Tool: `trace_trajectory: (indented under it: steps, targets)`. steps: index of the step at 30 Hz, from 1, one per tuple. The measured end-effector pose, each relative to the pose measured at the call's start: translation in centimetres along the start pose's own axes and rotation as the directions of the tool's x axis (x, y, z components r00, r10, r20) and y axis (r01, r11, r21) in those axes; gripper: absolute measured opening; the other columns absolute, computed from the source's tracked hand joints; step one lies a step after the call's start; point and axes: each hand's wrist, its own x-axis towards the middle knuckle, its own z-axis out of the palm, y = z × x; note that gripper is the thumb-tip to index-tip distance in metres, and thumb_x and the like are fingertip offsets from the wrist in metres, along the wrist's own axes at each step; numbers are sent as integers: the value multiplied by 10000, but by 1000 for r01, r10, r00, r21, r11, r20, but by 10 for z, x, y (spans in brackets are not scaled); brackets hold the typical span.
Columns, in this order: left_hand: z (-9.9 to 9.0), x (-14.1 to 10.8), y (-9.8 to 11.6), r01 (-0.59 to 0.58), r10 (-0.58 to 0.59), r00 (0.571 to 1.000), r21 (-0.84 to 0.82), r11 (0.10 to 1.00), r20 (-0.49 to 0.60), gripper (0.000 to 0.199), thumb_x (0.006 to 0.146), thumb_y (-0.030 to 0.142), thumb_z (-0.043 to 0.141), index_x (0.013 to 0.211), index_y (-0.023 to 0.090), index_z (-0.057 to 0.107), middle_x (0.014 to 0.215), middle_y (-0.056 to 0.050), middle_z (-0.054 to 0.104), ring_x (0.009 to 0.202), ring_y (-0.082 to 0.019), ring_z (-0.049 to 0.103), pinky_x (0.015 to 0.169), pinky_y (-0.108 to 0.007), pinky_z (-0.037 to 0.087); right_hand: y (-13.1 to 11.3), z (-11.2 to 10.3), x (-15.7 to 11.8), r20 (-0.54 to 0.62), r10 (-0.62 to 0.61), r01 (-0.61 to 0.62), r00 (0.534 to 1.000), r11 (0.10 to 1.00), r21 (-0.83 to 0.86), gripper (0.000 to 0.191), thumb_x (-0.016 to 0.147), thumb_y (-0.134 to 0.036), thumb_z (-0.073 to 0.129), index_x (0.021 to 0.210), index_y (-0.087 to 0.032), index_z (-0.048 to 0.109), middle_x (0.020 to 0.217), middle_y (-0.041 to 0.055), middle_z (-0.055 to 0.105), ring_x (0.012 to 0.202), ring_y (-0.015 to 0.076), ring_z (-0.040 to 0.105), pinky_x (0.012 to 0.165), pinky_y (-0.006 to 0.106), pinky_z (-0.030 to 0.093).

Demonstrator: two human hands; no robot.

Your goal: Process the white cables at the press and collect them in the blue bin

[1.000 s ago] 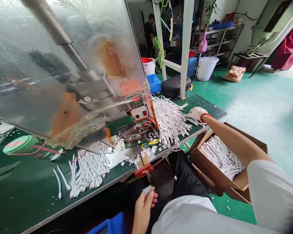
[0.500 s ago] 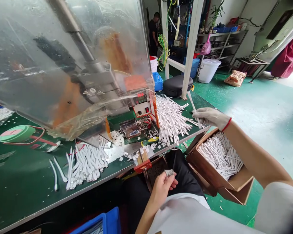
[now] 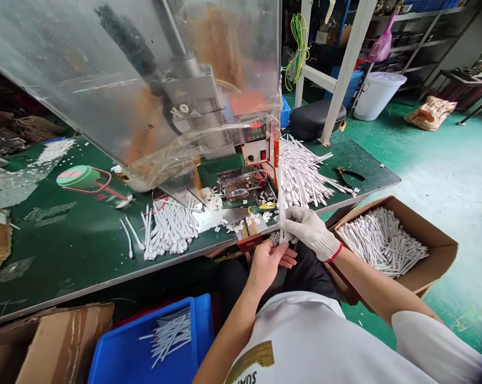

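My right hand (image 3: 309, 230), in a white knit glove with a red cuff, pinches a thin white strip (image 3: 281, 200), perhaps a short sleeved cable, held nearly upright over my lap. At the strip's lower end, my bare left hand (image 3: 265, 262) has its thumb and forefinger closed; grey tape wraps one finger. Just beyond the hands, a large heap of similar white strips (image 3: 305, 173) lies on the green workbench (image 3: 84, 261). A smaller, neater pile of white strips (image 3: 171, 226) is to the left, with two lying apart.
A clear plastic shield (image 3: 224, 69) covers a machine with a control box (image 3: 255, 153). Pliers (image 3: 349, 176) lie at the bench's right. A cardboard box of strips (image 3: 385, 242) stands right; a blue bin (image 3: 120, 346) is below left. A green-lidded cup (image 3: 84, 181) lies tilted.
My right hand has moved left from the bench's right end, bringing the white strip to my left hand. The view has swung left and down; pliers now show on the bench.
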Motion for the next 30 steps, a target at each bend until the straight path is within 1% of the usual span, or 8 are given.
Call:
trace_trajectory:
  steps: [3, 7, 10, 15, 18, 21, 25, 30]
  targets:
    - [-5, -3, -6, 24, -24, 1000, -28, 999, -11, 437, 794, 553, 699, 788, 121, 636, 744, -99, 742, 596, -191, 713, 551, -263, 568, 6, 7, -2, 5, 31, -31, 1000, 1000, 3, 295, 785, -440, 699, 756, -171, 580, 531, -12, 575, 444, 113, 519, 431, 200, 438]
    - [-13, -11, -9, 53, -53, 999, -77, 996, 5, 429, 810, 528, 695, 862, 103, 670, 714, -98, 740, 593, -194, 714, 544, -256, 560, 9, 12, 4, 121, 75, -88, 990, 991, 105, 354, 792, -501, 698, 789, -160, 605, 557, -3, 579, 443, 102, 506, 424, 196, 425]
    - [-22, -20, -6, 62, -63, 998, -128, 990, -1, 430, 821, 509, 692, 931, 93, 687, 705, -95, 740, 604, -191, 717, 546, -241, 550, 5, 18, 25, 216, 96, -127, 972, 983, 135, 410, 793, -540, 706, 839, -136, 655, 573, -2, 560, 444, 74, 464, 392, 169, 347]
    - [-42, -28, 2, 23, -52, 986, -180, 983, -158, 429, 798, 496, 719, 936, 91, 684, 692, -84, 736, 594, -178, 710, 556, -233, 549, -2, 45, 67, 354, 118, -175, 928, 975, 134, 410, 739, -512, 774, 758, -129, 630, 573, -6, 537, 430, 50, 403, 378, 169, 278]
    - [-50, -26, 3, 33, -75, 975, -200, 979, -208, 444, 778, 502, 732, 940, 92, 682, 681, -76, 731, 599, -183, 712, 557, -233, 548, 1, 62, 80, 350, 170, -235, 921, 960, 152, 406, 698, -480, 809, 718, -148, 576, 512, -33, 483, 400, 51, 370, 359, 174, 244]
    - [-54, -23, 3, 59, -96, 976, -183, 981, -197, 465, 789, 545, 698, 903, 94, 680, 659, -82, 725, 583, -190, 709, 537, -234, 540, 9, 73, 84, 308, 200, -261, 930, 950, 174, 398, 709, -473, 798, 723, -158, 554, 518, -32, 493, 406, 59, 386, 354, 174, 244]
    - [-54, -21, 3, 83, -106, 974, -125, 989, -198, 526, 792, 619, 647, 819, 94, 679, 608, -97, 711, 531, -189, 690, 497, -230, 518, 19, 78, 86, 277, 187, -244, 943, 952, 186, 393, 748, -489, 753, 719, -163, 536, 540, -20, 517, 417, 69, 410, 358, 178, 268]
    - [-53, -20, 4, 78, -104, 974, -136, 988, -203, 550, 769, 649, 651, 799, 101, 678, 592, -93, 705, 519, -184, 681, 494, -228, 509, 21, 79, 86, 290, 164, -232, 943, 948, 216, 400, 739, -498, 749, 721, -154, 546, 543, -13, 539, 401, 60, 391, 354, 180, 253]
